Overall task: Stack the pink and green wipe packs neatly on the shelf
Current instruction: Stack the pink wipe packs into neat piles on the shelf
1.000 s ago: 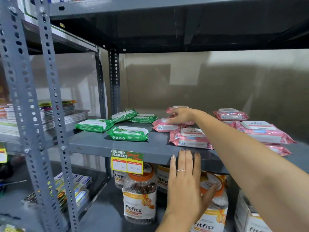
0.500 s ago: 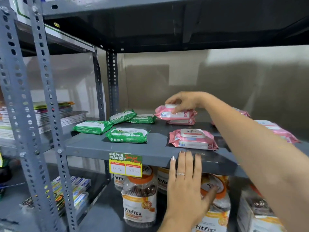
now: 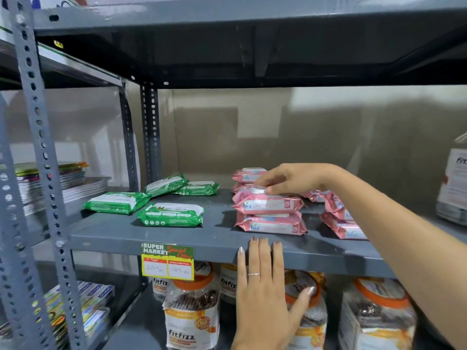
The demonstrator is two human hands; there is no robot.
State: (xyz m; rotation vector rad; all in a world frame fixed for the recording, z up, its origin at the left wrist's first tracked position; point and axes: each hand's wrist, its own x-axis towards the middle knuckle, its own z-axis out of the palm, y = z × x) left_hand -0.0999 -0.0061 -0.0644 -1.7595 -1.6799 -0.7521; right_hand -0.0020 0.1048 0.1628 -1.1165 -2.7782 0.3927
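Several green wipe packs [image 3: 171, 214] lie loosely on the left half of the grey shelf [image 3: 113, 234], one of them [image 3: 165, 184] leaning on another. At the front middle, a pink wipe pack [image 3: 267, 204] sits on top of a second pink pack [image 3: 270, 224]. My right hand [image 3: 288, 179] reaches in from the right, its fingers holding the top pack by its white lid. Another pink stack [image 3: 249, 175] stands just behind. More pink packs [image 3: 340, 218] lie to the right, partly hidden by my forearm. My left hand [image 3: 265, 286] rests flat against the shelf's front edge, holding nothing.
A yellow price label [image 3: 167, 261] hangs on the shelf edge. Fitfizz jars [image 3: 192, 311] fill the shelf below, and another jar [image 3: 452, 183] stands at the far right. The upper shelf [image 3: 227, 46] hangs low overhead. Stacked books [image 3: 63, 183] lie on the left rack beyond the perforated uprights [image 3: 38, 147].
My right hand carried a pink pack from the back of the shelf forward and down onto the front pink pack. My left hand stayed on the shelf edge.
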